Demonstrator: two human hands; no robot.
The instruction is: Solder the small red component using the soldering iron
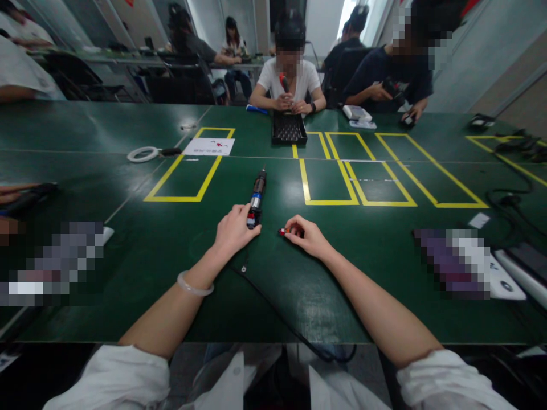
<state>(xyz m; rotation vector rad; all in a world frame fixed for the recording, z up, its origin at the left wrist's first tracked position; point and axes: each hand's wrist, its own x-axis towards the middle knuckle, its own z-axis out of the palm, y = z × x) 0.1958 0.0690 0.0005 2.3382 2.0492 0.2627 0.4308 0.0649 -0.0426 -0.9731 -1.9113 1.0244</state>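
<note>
An electric screwdriver (256, 196) with a dark body and a blue and silver band lies on the green table, its thin tip pointing away from me. My left hand (234, 230) is closed around its rear end, the thumb on the near side. My right hand (308, 236) rests on the table a short way to the right, fingers curled. Between its thumb and fingertips is a small red and black piece (282, 232), mostly hidden, so its kind is unclear. A black cable (273, 304) runs from near my left hand over the table's front edge.
Yellow tape rectangles (331, 203) mark the green table (342, 273). A white paper (208, 146) and a white tape roll (143, 154) lie back left. Across sits a person (314, 85) behind a black tray (289, 140). Blurred-out flat items lie at both sides.
</note>
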